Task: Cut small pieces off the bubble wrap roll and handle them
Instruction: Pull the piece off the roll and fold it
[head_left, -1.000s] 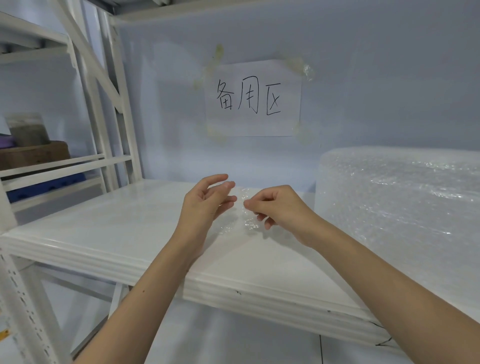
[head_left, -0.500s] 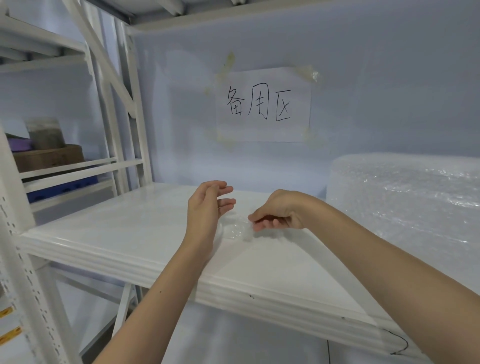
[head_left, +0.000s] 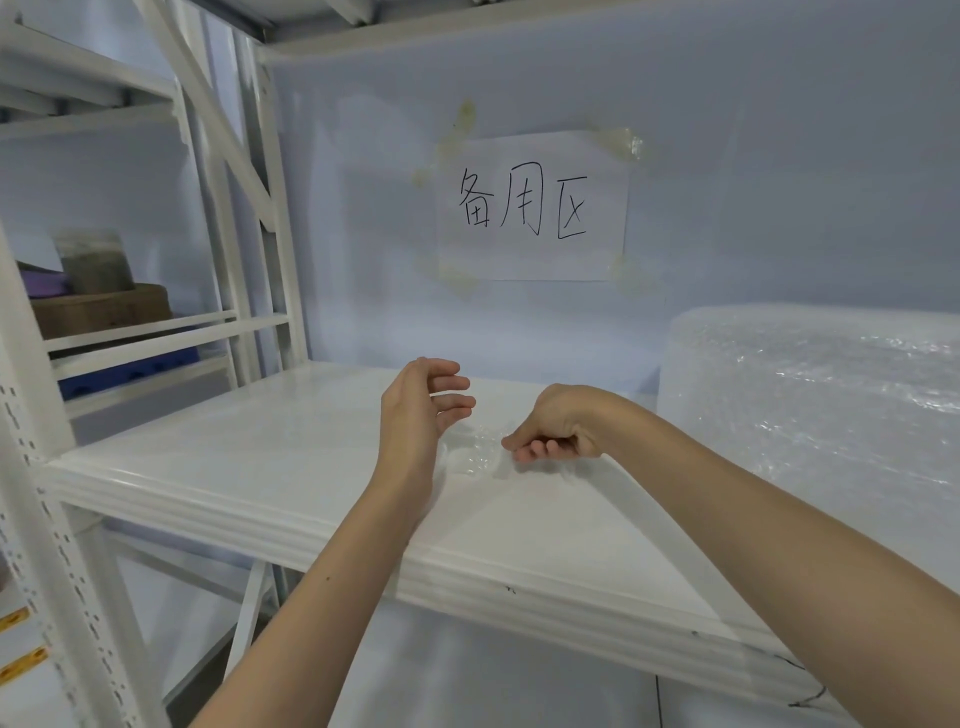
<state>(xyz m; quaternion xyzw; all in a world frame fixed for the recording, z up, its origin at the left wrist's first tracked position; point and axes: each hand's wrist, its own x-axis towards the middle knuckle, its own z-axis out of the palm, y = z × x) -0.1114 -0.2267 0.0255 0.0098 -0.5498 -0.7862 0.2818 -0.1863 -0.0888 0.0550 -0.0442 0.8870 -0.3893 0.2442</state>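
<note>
Bubble wrap piece: small, clear, lying flat on the white shelf between the two hands. Right hand: knuckles up, fingers curled down, fingertips pinching the right edge of the piece against the shelf. Left hand: raised just above the left edge of the piece, fingers loosely bent and spread, gripping nothing; contact with the piece cannot be confirmed. Roll: large, lying on the same shelf at the right, well apart from the piece. Paper sign: taped to the wall behind, handwritten characters. Neighbouring rack at left holds a brown box.
</note>
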